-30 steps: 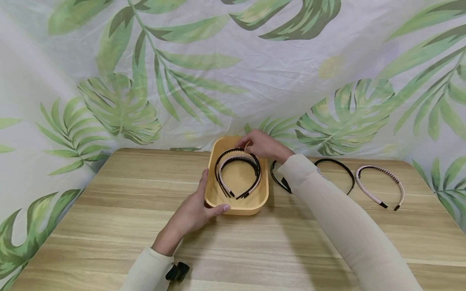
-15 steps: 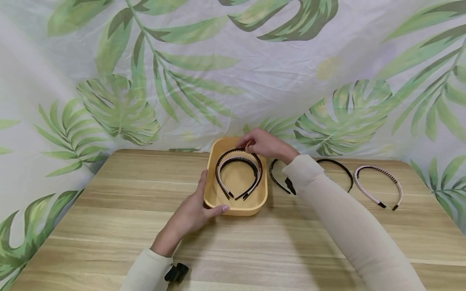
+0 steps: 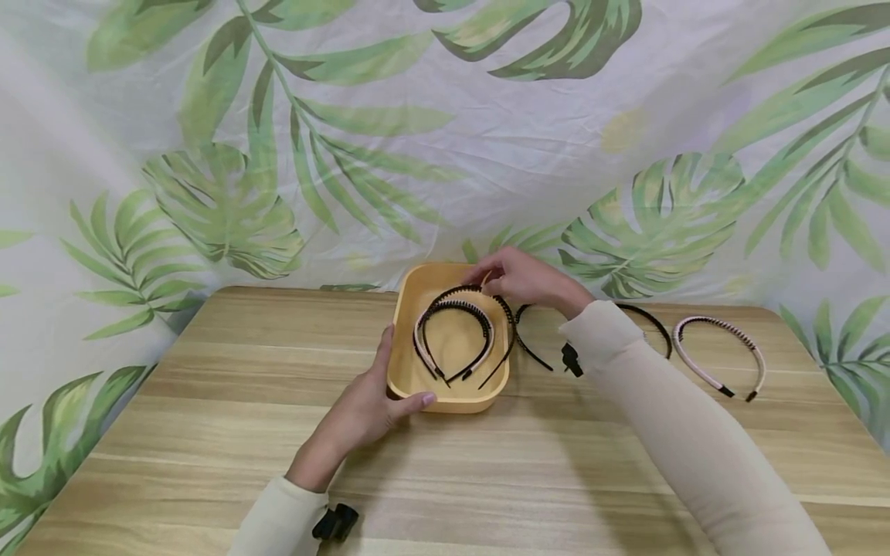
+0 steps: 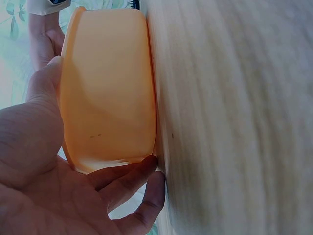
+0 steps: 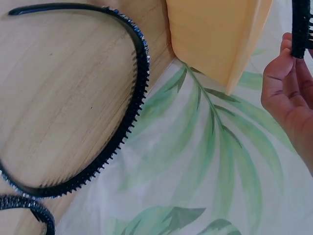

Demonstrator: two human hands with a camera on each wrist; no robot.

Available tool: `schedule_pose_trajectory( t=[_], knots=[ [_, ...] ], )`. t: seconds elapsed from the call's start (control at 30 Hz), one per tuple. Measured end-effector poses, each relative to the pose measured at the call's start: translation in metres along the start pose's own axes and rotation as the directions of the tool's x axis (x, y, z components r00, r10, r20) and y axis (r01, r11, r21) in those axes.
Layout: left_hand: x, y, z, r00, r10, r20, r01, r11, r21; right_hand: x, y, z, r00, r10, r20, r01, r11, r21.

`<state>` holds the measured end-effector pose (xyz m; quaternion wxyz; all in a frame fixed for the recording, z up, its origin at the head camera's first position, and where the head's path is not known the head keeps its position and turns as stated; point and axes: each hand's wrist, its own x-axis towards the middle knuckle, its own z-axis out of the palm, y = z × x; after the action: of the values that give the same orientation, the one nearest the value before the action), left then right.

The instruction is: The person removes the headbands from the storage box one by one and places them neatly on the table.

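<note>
My right hand [image 3: 524,279] pinches a black toothed headband [image 3: 450,291] at the top of its curve, above the far right part of a yellow plastic box [image 3: 448,405]. The right wrist view shows the thumb and fingers around the band. Other headbands, a pink one [image 3: 418,340] and a black one [image 3: 467,306], lie nested inside the box. My left hand [image 3: 361,405] grips the box's near left corner. Its thumb rests over the front rim while the fingers lie along the outer wall, as the left wrist view [image 4: 49,191] also shows.
To the right of the box on the wooden table [image 3: 229,386] lie a black headband [image 3: 534,355], another black one [image 3: 653,316] partly behind my right sleeve, and a pink one [image 3: 754,347]. A leaf-printed cloth [image 3: 375,154] hangs behind the table.
My right hand has moved a little to the right with the black headband. That band now stands apart from the nested ones, its right end near the box's right wall. My left hand stays put.
</note>
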<state>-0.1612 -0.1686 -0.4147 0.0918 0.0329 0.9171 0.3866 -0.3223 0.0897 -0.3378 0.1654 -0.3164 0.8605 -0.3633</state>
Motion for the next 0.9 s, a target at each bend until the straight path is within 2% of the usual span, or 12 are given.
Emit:
schedule_pose_trajectory(
  t=[0.53,0.73,0.9],
  knots=[
    [0.001,-0.004,0.001,1.000,-0.003,-0.005,0.003,1.000,-0.001,-0.025,-0.002,-0.009,1.000,-0.007,0.000,0.007,1.000,0.015],
    [0.002,-0.003,0.001,1.000,-0.002,-0.005,0.002,1.000,-0.001,-0.038,0.000,-0.013,1.000,0.012,-0.028,-0.012,1.000,0.013],
    [0.002,-0.002,0.001,1.000,0.002,-0.003,-0.002,1.000,-0.005,-0.046,0.005,-0.015,0.999,-0.012,-0.043,0.012,1.000,0.004]
  ],
)
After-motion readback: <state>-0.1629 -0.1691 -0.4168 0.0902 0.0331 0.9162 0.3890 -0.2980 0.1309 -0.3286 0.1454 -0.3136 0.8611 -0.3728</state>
